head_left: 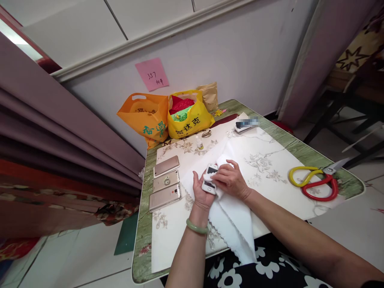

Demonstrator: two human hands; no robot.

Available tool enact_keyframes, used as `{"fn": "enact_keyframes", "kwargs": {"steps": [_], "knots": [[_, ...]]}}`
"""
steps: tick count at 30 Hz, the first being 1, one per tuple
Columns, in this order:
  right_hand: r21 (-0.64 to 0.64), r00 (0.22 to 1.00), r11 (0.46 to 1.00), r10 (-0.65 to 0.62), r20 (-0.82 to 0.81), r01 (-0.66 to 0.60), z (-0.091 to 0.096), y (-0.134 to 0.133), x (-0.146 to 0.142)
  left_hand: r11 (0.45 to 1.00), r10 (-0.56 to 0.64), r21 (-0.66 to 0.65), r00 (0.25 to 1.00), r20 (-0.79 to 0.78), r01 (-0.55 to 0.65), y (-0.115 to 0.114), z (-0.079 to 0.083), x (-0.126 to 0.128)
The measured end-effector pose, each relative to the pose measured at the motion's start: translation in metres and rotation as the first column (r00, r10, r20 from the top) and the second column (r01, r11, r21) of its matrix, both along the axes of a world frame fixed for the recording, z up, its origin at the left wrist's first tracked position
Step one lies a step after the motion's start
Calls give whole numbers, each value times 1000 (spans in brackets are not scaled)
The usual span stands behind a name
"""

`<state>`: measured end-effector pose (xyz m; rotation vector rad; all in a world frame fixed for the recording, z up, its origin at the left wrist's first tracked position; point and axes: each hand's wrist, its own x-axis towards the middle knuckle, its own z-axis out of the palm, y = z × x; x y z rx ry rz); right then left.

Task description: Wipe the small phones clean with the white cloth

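A small white phone [209, 178] rests in my left hand [201, 193], whose fingers curl around it; a green bangle sits on that wrist. My right hand [230, 179] presses a white cloth [237, 224] against the phone's screen, fingers closed on the fabric. The cloth drapes down over the table's near edge. Three gold phones [166, 182] lie face down in a column just left of my left hand.
Large scissors with yellow and red handles [315, 182] lie at the table's right. An orange bag [147, 118], a yellow bag [189, 116] and a brown bag stand at the far edge. A small bottle [198, 143] and a remote-like object [243, 123] sit on the floral mat.
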<state>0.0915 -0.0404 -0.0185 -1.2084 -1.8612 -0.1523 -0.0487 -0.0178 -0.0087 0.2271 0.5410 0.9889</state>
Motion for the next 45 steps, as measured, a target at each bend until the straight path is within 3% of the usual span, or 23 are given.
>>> {"fn": "enact_keyframes", "kwargs": {"steps": [3, 5, 6, 8, 10, 12, 15, 17, 19, 20, 22, 24, 26, 29, 31, 32, 33, 35, 37, 38, 40, 43, 45], "knots": [[-49, 951, 955, -295, -93, 292, -2, 4, 4, 998, -60, -24, 997, -48, 59, -3, 4, 1], [-75, 921, 930, -368, -127, 361, -1, 3, 4, 996, -82, -37, 994, -66, 79, -5, 6, 2], [-71, 941, 948, -318, -121, 311, 0, 2, 3, 997, -72, -46, 995, -64, 69, -5, 6, 2], [-42, 996, 997, -64, -63, 61, 2, -1, -2, 997, -27, -69, 999, -45, 24, -5, 5, 2], [-26, 977, 977, 213, -5, -213, 4, -5, -7, 996, 11, -87, 999, -39, -14, -4, 4, 2], [-27, 954, 953, 301, -4, -301, 5, -6, -10, 996, 15, -85, 999, -47, -19, -3, 2, 2], [-62, 992, 997, 38, -120, -46, 0, 0, -5, 997, 22, -69, 998, -59, -26, -2, 1, 4], [-102, 953, 975, -216, -212, 198, -3, 5, 0, 998, 14, -59, 997, -71, -18, -2, 0, 5], [-112, 921, 951, -306, -240, 287, -5, 7, 2, 999, -5, -52, 997, -80, 1, -2, 0, 5], [-100, 939, 964, -263, -220, 247, -5, 6, 2, 999, -5, -49, 997, -76, 1, -2, 0, 4], [-60, 991, 998, -30, -130, 22, -3, 1, -3, 998, 15, -54, 998, -60, -18, -2, -2, 2], [-31, 971, 971, 235, -42, -236, 0, -4, -8, 997, 38, -70, 998, -50, -42, -2, -3, 1], [-22, 948, 948, 317, -12, -317, 1, -5, -11, 995, 48, -82, 998, -49, -51, -2, -4, 0], [-55, 996, 998, 33, -84, -37, -2, 0, -6, 997, 48, -63, 998, -38, -51, -1, -6, 1], [-89, 968, 977, -206, -142, 195, -5, 4, -1, 998, 46, -49, 998, -41, -48, 0, -6, 2], [-94, 957, 967, -248, -150, 236, -5, 4, 0, 998, 39, -48, 998, -43, -41, 0, -6, 2], [-89, 965, 974, -219, -141, 208, -6, 4, 0, 998, 35, -50, 999, -41, -37, 0, -6, 2], [-59, 997, 998, 6, -82, -11, -4, 1, -2, 997, 46, -60, 998, -33, -48, 1, -7, 1], [-37, 968, 967, 251, -22, -251, -3, -2, -5, 995, 64, -73, 997, -34, -66, 1, -8, -1], [-31, 953, 953, 303, -11, -303, -3, -3, -6, 994, 71, -78, 997, -36, -74, 2, -8, -1], [-33, 976, 976, 213, -36, -214, -3, -1, -5, 995, 71, -73, 997, -34, -74, 2, -9, -1], [-76, 978, 985, -161, -133, 152, -5, 4, 0, 996, 68, -56, 997, -40, -71, 2, -9, -1], [-81, 974, 982, -181, -137, 171, -5, 3, 0, 997, 60, -37, 998, -33, -61, 2, -9, -1]]}}
